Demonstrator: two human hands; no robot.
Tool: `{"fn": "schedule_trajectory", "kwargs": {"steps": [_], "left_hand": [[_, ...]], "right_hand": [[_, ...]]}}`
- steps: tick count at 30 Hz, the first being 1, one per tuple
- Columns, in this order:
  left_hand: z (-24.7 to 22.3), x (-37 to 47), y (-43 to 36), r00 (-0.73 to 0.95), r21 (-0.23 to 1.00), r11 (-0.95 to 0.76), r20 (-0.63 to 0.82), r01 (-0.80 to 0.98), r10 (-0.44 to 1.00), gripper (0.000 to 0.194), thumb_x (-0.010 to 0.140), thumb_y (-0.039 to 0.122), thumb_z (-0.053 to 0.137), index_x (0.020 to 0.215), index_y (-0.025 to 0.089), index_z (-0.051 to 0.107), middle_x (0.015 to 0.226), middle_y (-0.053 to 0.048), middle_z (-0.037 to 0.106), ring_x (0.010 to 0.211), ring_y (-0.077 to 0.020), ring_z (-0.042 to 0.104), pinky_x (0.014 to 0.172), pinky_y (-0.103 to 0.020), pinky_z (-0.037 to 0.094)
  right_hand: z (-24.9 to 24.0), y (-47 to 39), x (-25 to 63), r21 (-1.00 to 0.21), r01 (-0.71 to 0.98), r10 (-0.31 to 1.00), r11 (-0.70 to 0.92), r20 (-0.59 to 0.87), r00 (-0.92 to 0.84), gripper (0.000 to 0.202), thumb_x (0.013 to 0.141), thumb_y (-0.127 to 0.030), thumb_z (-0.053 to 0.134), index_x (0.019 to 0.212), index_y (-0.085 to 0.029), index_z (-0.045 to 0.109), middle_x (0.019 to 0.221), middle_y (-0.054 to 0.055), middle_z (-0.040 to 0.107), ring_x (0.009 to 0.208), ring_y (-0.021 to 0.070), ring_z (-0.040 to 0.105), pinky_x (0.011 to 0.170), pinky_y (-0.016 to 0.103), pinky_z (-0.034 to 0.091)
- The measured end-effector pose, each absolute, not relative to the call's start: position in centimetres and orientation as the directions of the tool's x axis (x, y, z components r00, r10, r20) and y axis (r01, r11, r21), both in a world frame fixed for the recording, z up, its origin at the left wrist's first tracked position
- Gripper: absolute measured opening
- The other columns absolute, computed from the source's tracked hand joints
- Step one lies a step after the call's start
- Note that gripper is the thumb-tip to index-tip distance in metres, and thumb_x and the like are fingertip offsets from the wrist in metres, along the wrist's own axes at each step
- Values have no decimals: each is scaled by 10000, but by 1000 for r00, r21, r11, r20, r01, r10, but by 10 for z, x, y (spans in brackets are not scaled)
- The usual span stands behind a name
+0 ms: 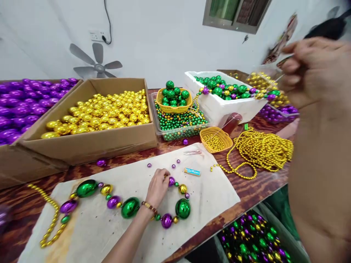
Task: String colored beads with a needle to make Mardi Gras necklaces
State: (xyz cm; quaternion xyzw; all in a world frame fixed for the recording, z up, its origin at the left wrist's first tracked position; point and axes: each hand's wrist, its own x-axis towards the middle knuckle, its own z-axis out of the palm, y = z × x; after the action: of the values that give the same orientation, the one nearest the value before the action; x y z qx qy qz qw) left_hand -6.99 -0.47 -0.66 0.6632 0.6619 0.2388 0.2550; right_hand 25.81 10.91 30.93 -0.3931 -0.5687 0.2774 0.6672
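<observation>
A garland of purple, green and gold beads [130, 207] curves across a white cloth [208, 204], its right part bent into a loop. My left hand [159, 184], wearing a beaded bracelet [149, 207], has its fingers pinched at the garland's end, beside a purple bead. Raised high on the right, close to the camera, my right hand [319, 71] is closed with curled fingers. A faint thin line shows near its fingertips, but what it grips is too blurred to name. Small loose purple beads [173, 166] and a blue-labelled stick-like item [192, 171] lie beyond my left hand.
Cardboard boxes of purple balls [33, 98] and gold balls [109, 113] stand at the back left. Behind the cloth are a clear bin [181, 137], a yellow basket [216, 146] and a white foam box [219, 107]. Gold bead strands [263, 149] lie right; a filled crate [255, 237] sits below.
</observation>
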Motion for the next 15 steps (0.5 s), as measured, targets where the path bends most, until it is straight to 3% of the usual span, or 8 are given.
{"fn": "schedule_trajectory", "kwargs": {"steps": [5,10,13,15], "left_hand": [[-2,-90,-9,16,532,51,-120,845,993,150,855,204,457,806,230,597,906,-30,599,872,-204,597,757,-308,404],[-1,-97,-12,-26,409,97,-177,907,984,220,892,254,410,809,235,613,911,-44,623,850,-227,616,695,-316,380],[-5,-101,-9,-33,374,107,-199,921,979,240,891,243,405,794,231,625,925,-47,631,870,-221,629,723,-314,390],[-7,-106,-7,-27,363,106,-215,926,976,243,889,234,408,789,231,630,910,-45,645,903,-222,633,758,-313,399]], "right_hand": [[297,111,264,-840,22,809,542,529,256,126,896,-79,577,841,-108,686,577,-19,560,520,42,497,461,237,228],[300,110,284,-753,-25,715,658,614,334,139,879,-77,604,822,-140,714,670,24,589,581,77,521,480,235,213],[304,112,291,-729,-17,686,684,635,355,174,890,-80,600,791,-161,717,645,20,552,552,83,484,477,247,194],[300,112,289,-761,-50,737,646,606,298,155,882,-82,614,807,-161,724,599,1,490,506,74,433,463,256,180]]}}
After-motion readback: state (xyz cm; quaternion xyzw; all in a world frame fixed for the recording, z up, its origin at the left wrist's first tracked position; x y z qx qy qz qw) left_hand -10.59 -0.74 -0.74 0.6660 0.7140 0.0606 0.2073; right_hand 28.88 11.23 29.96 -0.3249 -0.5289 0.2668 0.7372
